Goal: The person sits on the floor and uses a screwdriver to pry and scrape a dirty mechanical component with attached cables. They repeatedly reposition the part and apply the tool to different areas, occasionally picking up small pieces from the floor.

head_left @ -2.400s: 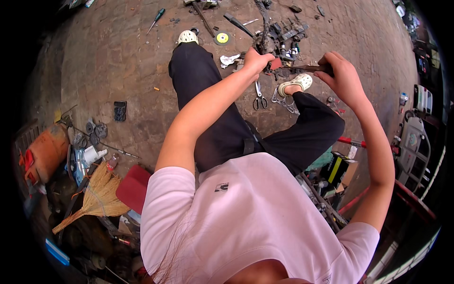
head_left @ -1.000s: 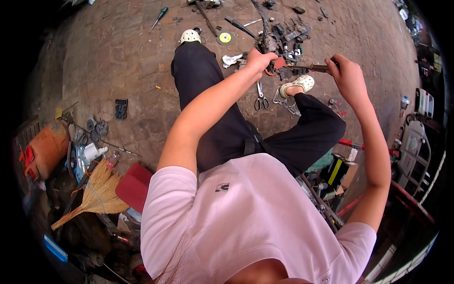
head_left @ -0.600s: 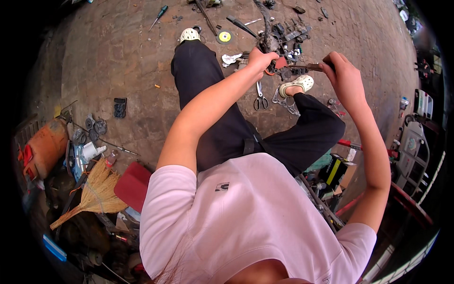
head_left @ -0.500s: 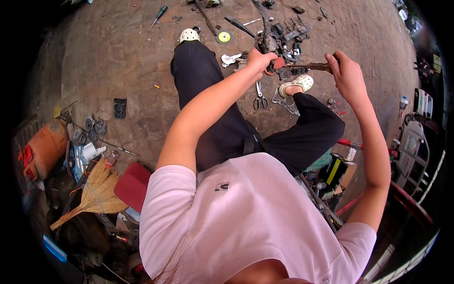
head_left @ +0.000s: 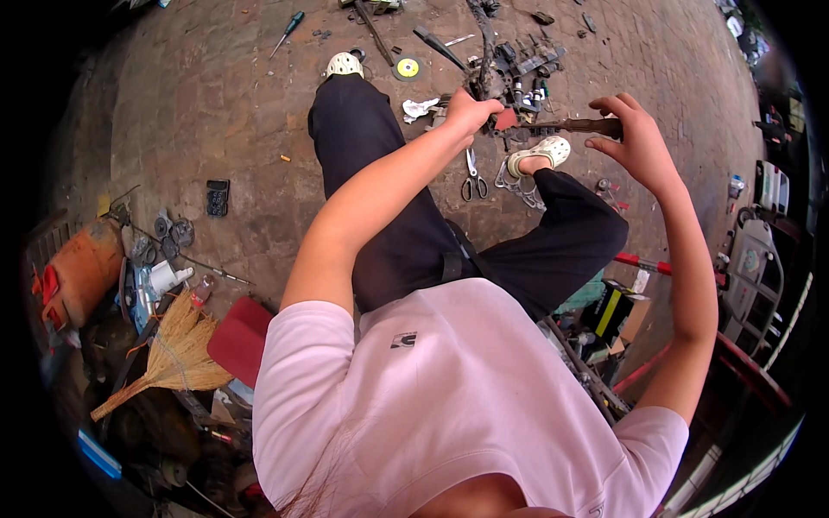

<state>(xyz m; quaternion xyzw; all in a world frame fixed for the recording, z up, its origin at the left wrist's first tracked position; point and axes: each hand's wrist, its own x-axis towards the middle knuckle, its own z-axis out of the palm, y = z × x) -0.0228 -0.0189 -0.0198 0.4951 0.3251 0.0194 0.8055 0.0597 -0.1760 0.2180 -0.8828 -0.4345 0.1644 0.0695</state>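
Note:
My left hand (head_left: 471,114) is closed round the near end of a dark, greasy metal part (head_left: 490,82), whose long shaft runs away from me. Beside the fingertips sits a flat reddish piece (head_left: 506,119); what the left fingers press on underneath is hidden. From the right, a screwdriver (head_left: 604,128) with a brown handle lies level, its thin shaft reaching toward the metal part; its tip cannot be made out. Its handle end rests in the palm of my right hand (head_left: 641,138), thumb and forefinger spread to either side of the handle.
Small dark parts (head_left: 540,60) are scattered beyond my hands. Scissors (head_left: 474,181) lie between my feet, near a white crumpled tissue (head_left: 420,109) and a grinding disc (head_left: 408,68). Farther left are a green-handled screwdriver (head_left: 287,33), a black phone-like device (head_left: 218,198) and a straw broom (head_left: 177,350).
My right thumb and forefinger have spread away from the screwdriver handle, which shows more of its length. The left hand keeps its grip, shifted only slightly.

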